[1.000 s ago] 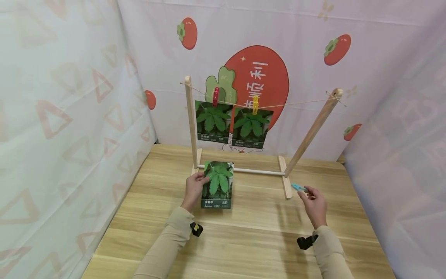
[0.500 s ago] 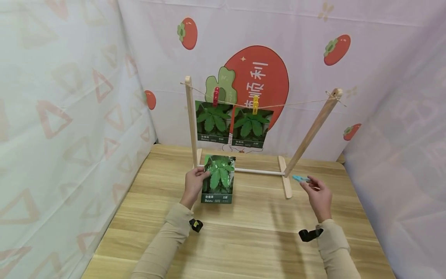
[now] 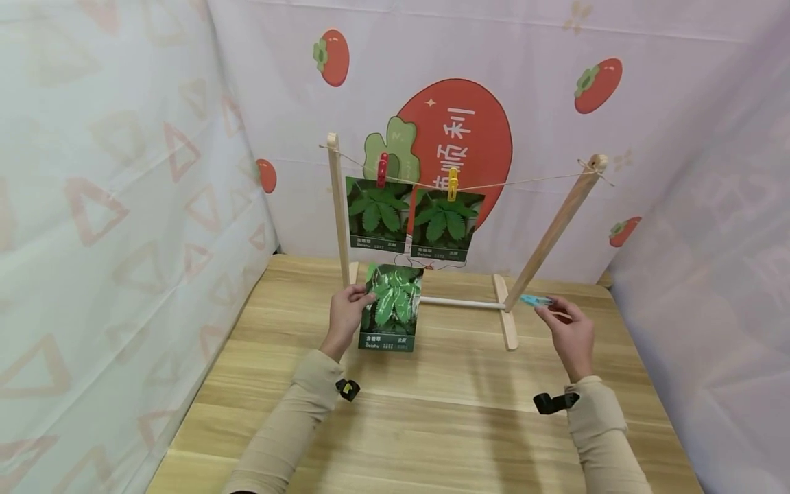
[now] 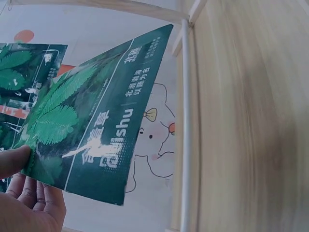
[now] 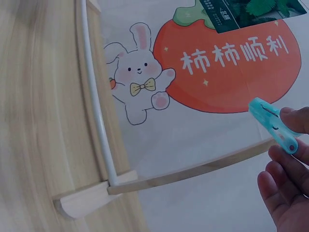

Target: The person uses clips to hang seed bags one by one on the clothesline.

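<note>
A green seed packet (image 3: 390, 309) with a leaf picture is pinched at its left edge by my left hand (image 3: 345, 319), raised above the table. In the left wrist view the thumb lies on the packet's (image 4: 91, 125) glossy front. My right hand (image 3: 569, 336) pinches a light-blue clothespin (image 3: 535, 300) beside the rack's right post; the right wrist view shows the clothespin (image 5: 273, 124) between thumb and fingers. Two like packets hang from the string, the left one (image 3: 378, 216) under a red clothespin (image 3: 382, 170), the right one (image 3: 447, 226) under a yellow clothespin (image 3: 453, 184).
A wooden rack has a left post (image 3: 339, 213), a right post (image 3: 552, 237), a thin string (image 3: 531, 181) between their tops and a white rod (image 3: 463, 302) low down. It stands on the wood-grain table (image 3: 432, 425). Printed cloth (image 3: 278, 82) encloses the back and sides.
My left hand has lifted the seed packet upward and slightly right, tilting it. My right hand has risen and shifted a little right with the blue clothespin. The hanging packets stay put.
</note>
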A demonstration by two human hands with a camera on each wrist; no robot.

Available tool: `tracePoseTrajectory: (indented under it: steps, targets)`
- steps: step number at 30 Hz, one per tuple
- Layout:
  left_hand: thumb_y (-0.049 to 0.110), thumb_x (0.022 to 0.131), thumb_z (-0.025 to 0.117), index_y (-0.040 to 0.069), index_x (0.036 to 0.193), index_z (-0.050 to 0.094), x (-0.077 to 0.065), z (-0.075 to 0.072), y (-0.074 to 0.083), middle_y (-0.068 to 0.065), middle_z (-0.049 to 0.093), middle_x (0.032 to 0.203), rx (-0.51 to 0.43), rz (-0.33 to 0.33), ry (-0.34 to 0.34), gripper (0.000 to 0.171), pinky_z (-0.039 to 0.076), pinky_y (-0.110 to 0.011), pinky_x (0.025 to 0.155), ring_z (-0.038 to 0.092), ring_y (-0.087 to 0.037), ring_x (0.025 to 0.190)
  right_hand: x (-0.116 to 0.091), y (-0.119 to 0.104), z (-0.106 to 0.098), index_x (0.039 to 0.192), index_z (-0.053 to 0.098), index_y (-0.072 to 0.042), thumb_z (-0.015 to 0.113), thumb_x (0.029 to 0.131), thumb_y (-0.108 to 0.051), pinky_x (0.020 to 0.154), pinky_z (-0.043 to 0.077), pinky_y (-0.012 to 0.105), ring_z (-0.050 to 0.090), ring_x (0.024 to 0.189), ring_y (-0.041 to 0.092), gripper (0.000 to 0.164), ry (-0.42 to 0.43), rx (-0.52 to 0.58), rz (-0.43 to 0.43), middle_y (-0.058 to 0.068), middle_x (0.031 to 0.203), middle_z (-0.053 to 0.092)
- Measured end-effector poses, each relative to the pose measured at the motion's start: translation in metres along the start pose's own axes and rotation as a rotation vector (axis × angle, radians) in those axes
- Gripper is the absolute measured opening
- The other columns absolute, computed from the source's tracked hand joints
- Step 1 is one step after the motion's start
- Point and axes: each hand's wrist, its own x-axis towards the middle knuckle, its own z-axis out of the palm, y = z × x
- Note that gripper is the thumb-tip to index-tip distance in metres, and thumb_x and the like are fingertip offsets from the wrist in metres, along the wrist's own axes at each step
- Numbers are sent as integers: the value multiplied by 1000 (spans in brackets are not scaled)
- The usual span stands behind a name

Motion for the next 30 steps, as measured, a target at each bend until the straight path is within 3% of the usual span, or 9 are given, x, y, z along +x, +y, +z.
tracePoseTrajectory:
  steps: [6,13,22,30]
  targets:
    - [12,89,70,-2,112,66,4,0,10,-19,72,104,13,23,-7,27,52,-44,92,68,-31,99,6,-11,-6,112,70,3,75,85,-9,69,44,3,56,78,-10,30,15,16,-67,-27,82,59]
    - [11,89,71,-3,112,66,8,0,22,-21,71,104,16,53,-18,27,52,-31,82,67,-36,103,13,-20,-11,118,68,3,75,86,-14,72,43,3,55,80,-11,36,-4,-19,-110,-28,85,58]
    - [13,89,71,-1,112,66,9,2,38,-19,71,107,-21,56,-35,27,53,-25,78,67,-14,88,26,-34,-13,118,67,5,74,86,-5,74,43,1,54,80,-11,35,0,1,-205,-25,87,56]
    - [15,89,72,-1,113,66,11,6,54,-20,71,110,-24,81,-55,29,52,-20,69,67,-14,88,33,-50,-15,118,68,3,75,84,-7,72,46,3,57,79,-8,36,2,25,-213,-25,88,60]
